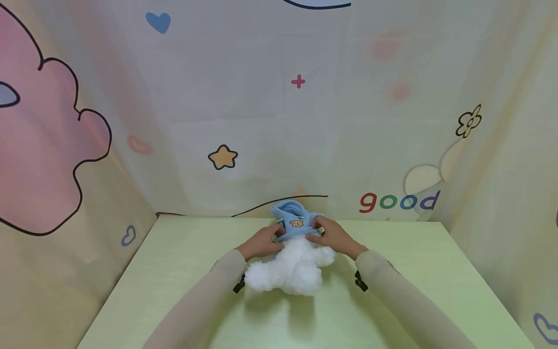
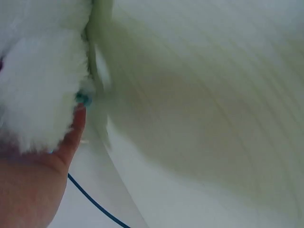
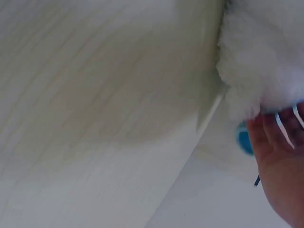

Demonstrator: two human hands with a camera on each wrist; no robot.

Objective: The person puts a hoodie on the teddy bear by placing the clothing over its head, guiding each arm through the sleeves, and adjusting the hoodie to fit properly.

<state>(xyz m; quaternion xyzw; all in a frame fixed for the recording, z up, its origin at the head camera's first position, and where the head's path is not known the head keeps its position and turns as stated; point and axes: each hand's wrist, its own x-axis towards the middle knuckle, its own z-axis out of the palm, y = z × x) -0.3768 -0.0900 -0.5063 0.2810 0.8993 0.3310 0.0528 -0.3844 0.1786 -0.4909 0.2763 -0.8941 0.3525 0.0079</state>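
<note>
A fluffy white plush toy (image 1: pixel 289 264) is in the middle of the head view, its stubby limbs toward the person. Its far end is hidden under a small light blue hoodie (image 1: pixel 297 213) with a yellow-brown patch on the front. The left hand (image 1: pixel 262 241) pinches the hoodie's left lower edge, and the right hand (image 1: pixel 336 236) grips its right lower edge. In the left wrist view, white fur (image 2: pixel 42 80) covers most of the left hand's fingers. A bit of blue cloth (image 3: pixel 244 138) shows beside the right hand's fingers in the right wrist view.
The pale green table (image 1: pixel 152 291) carries the toy near its back edge. Behind it hangs a printed curtain (image 1: pixel 261 97) with a star, a heart and the word "good". More printed cloth (image 1: pixel 510 194) closes off both sides.
</note>
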